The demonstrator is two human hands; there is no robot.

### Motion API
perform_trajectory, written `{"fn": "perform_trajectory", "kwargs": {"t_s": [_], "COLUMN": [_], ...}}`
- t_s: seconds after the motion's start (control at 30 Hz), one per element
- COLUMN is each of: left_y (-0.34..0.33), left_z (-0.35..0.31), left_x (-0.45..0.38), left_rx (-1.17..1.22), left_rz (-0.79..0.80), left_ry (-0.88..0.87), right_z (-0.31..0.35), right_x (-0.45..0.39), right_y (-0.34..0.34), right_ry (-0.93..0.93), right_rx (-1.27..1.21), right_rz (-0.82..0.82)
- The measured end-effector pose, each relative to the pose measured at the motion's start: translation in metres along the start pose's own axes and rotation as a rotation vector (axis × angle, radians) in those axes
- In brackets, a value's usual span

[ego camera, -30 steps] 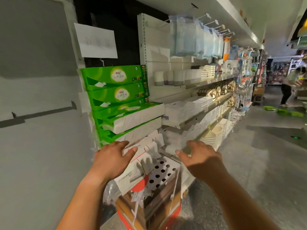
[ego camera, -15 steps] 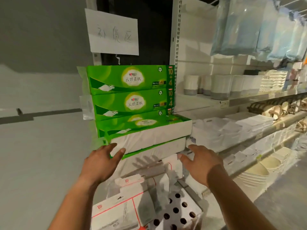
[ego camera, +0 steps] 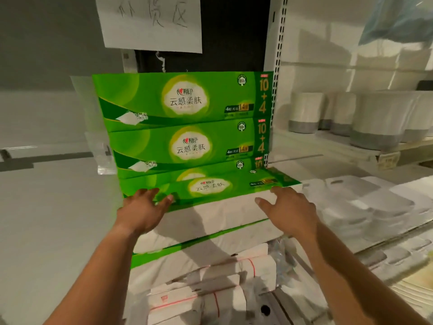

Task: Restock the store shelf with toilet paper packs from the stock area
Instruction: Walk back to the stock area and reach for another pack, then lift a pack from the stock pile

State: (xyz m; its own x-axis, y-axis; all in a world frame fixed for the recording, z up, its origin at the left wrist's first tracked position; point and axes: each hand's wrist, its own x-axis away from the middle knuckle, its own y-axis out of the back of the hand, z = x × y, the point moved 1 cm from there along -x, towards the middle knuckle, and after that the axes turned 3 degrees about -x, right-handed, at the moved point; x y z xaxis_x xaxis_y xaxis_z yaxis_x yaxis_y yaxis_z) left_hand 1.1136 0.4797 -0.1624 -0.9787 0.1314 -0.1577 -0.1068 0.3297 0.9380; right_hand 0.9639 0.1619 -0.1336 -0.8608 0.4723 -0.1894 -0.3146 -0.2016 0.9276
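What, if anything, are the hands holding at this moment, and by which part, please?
Nothing is gripped yet. The left hand touches the left end of the protruding toilet paper pack; the right hand reaches its right front corner, fingers open.

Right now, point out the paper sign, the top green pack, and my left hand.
paper sign (ego camera: 152, 22), head view, middle of the white sheet.
top green pack (ego camera: 185, 98), head view, its front label.
left hand (ego camera: 143, 211), head view, back of the hand.

**Hidden, cropped and illegible items**

- Paper sign (ego camera: 152, 22), 12 o'clock: top cut off by frame edge; handwriting faint.
- Blue plastic bag (ego camera: 398, 17), 1 o'clock: cropped at top and right.
- Third green pack (ego camera: 210, 171): mostly covered by the tilted pack (ego camera: 210, 191) in front.
- Shelf price tag (ego camera: 387, 160), 3 o'clock: blurred, unreadable.
- Both forearms: cut off at 6 o'clock.
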Motion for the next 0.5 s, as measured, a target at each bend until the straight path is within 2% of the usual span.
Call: {"fn": "perform_trajectory", "kwargs": {"t_s": [0.13, 0.27, 0.4, 0.5], "left_y": [-0.014, -0.018, -0.014, -0.011], "left_z": [0.016, 0.015, -0.012, -0.023], "left_x": [-0.023, -0.037, -0.058, -0.068], "left_rx": [0.152, 0.358, 0.229, 0.166], "left_rz": [-0.043, 0.003, 0.119, 0.157], "left_ry": [0.268, 0.410, 0.479, 0.466], "right_z": [-0.018, -0.038, -0.052, -0.067], "right_x": [-0.057, -0.117, -0.172, -0.202], "right_y": [-0.014, -0.020, -0.028, -0.034], "right_ry": [0.034, 0.024, -0.014, -0.025], "right_rx": [-0.044, -0.071, 0.005, 0.038], "right_rz": [0.006, 0.019, 0.091, 0.157]}}
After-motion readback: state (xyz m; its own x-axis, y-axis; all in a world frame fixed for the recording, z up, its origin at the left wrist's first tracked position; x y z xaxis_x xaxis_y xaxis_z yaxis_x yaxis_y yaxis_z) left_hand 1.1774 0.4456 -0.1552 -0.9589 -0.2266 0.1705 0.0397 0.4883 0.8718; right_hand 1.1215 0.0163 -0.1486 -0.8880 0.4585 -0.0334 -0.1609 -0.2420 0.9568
